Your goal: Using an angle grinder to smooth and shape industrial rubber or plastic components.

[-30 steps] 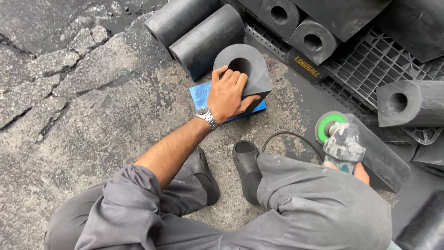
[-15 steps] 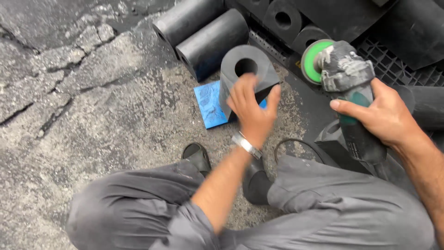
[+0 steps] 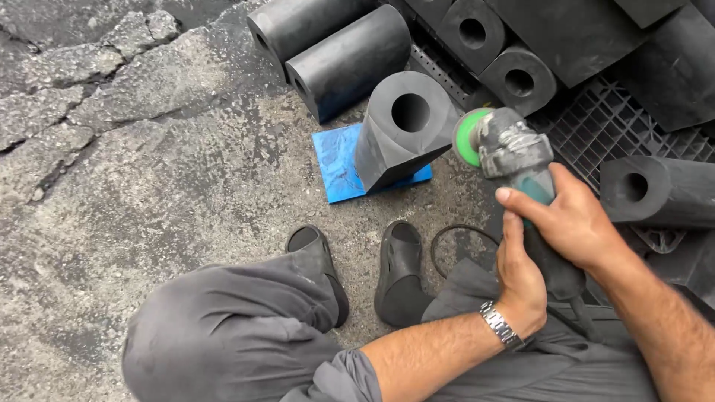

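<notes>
From the head camera, both hands hold a grey grinder with a green disc. The right hand is wrapped tight around its body, and the left hand (the one with a wristwatch) grips just below. The disc sits right beside a black rubber block standing on a blue pad, far from the knees.

Two black rubber cylinders lie on their sides at twelve o'clock on cracked grey asphalt. Toward one and two o'clock, more hollow rubber blocks rest on a black plastic grid pallet. Another holed block lies at three o'clock.
</notes>
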